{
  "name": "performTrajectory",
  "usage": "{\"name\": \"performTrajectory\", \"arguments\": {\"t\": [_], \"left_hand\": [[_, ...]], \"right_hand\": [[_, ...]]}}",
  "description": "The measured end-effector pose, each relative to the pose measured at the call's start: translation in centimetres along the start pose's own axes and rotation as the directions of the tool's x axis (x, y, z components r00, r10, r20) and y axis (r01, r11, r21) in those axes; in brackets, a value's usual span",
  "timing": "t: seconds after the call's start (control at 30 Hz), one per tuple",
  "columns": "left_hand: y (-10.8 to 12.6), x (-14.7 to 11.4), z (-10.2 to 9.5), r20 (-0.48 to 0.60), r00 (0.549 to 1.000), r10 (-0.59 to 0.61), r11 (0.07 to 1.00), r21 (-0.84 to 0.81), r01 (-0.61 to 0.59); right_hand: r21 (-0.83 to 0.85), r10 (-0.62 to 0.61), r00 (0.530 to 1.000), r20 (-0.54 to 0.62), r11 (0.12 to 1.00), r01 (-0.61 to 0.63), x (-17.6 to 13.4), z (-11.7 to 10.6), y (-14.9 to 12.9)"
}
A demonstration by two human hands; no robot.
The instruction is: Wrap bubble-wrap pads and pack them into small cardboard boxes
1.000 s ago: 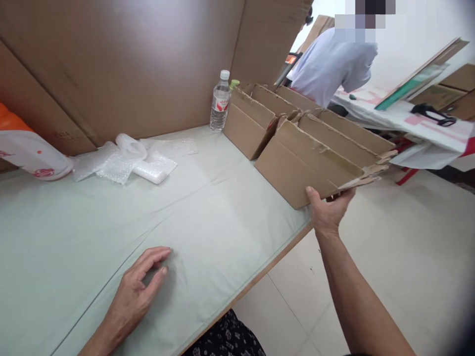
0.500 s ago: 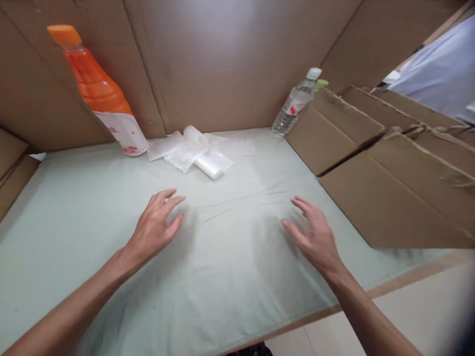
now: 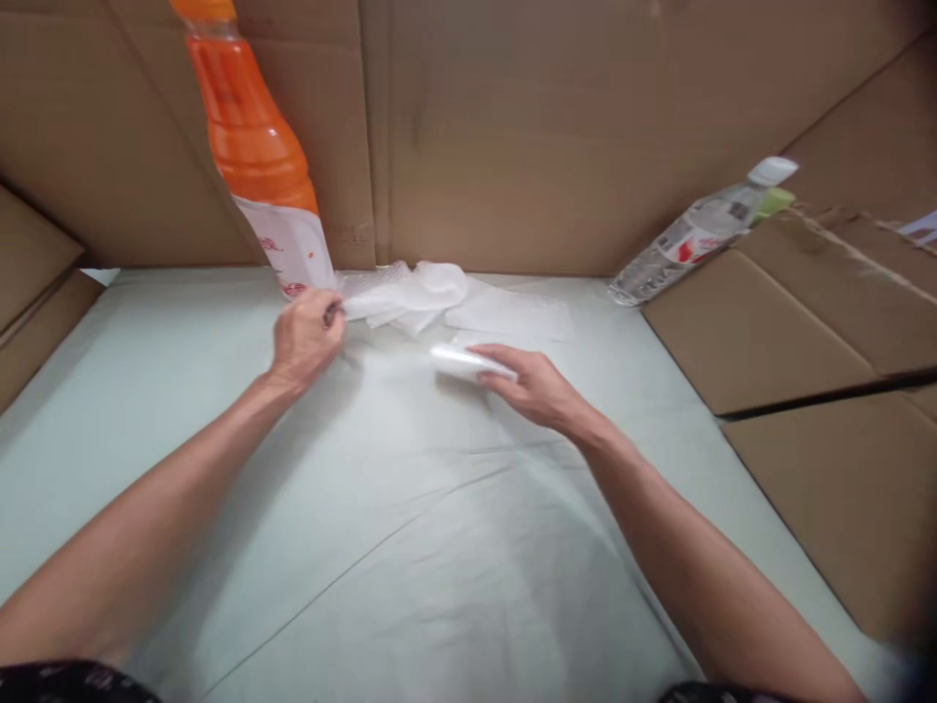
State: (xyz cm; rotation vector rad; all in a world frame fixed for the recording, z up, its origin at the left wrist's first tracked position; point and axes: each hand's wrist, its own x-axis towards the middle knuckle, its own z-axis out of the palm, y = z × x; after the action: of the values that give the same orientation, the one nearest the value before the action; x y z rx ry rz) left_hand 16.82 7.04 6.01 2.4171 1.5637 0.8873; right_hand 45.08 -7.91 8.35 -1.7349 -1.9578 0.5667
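My left hand (image 3: 307, 337) is closed, its fingertips pinching the left end of a white, translucent plastic sheet (image 3: 373, 301). My right hand (image 3: 534, 386) grips a small flat packet (image 3: 465, 362), white and glossy, slightly blurred, between thumb and fingers just above the cloth. Between and behind the hands lie crumpled clear wrapping (image 3: 498, 310) and a loosely rolled white piece (image 3: 443, 285). Right behind my left hand stands a bottle (image 3: 256, 146) with an orange upper part and a white label; my hand overlaps its base.
A pale green cloth (image 3: 410, 547) covers the table, with creases in it. Cardboard panels (image 3: 512, 137) wall the back. On the right, a clear water bottle (image 3: 684, 239) stands beside cardboard boxes (image 3: 791, 322). More cardboard (image 3: 36, 273) is at the left edge.
Both hands have moved forward to the plastic wrapping. The left has closed on a sheet's end, and the right has taken the white packet. The camera view has shifted.
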Motion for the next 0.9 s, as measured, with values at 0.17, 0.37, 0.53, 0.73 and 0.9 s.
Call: {"name": "performTrajectory", "arguments": {"t": [0.17,0.37,0.53,0.73,0.9], "left_hand": [[-5.2,-4.1,-2.7,-0.106,0.994,0.006,0.999,0.032,-0.003],[-5.2,-6.9,-1.1,-0.102,0.994,0.036,0.999,-0.016,-0.038],[-5.6,-6.8,-1.2,-0.128,0.991,0.046,0.997,-0.059,-0.054],[-4.7,-7.2,-1.9,-0.291,0.906,0.308,0.950,0.039,-0.310],[-3.8,-7.6,-1.7,-0.132,0.876,0.465,0.885,0.103,-0.454]], "right_hand": [[0.053,-0.161,0.817,-0.554,0.972,0.228,-0.5,-3.6,-3.2],[-0.339,-0.423,0.764,-0.487,0.898,0.281,10.0,1.9,-6.0],[-0.286,-0.319,0.927,-0.195,0.923,0.257,10.4,4.6,-2.9],[-0.268,0.111,0.913,-0.393,0.936,-0.229,8.0,1.2,3.7],[-0.293,0.099,0.975,-0.200,0.943,-0.156,11.0,5.3,2.0]]}}
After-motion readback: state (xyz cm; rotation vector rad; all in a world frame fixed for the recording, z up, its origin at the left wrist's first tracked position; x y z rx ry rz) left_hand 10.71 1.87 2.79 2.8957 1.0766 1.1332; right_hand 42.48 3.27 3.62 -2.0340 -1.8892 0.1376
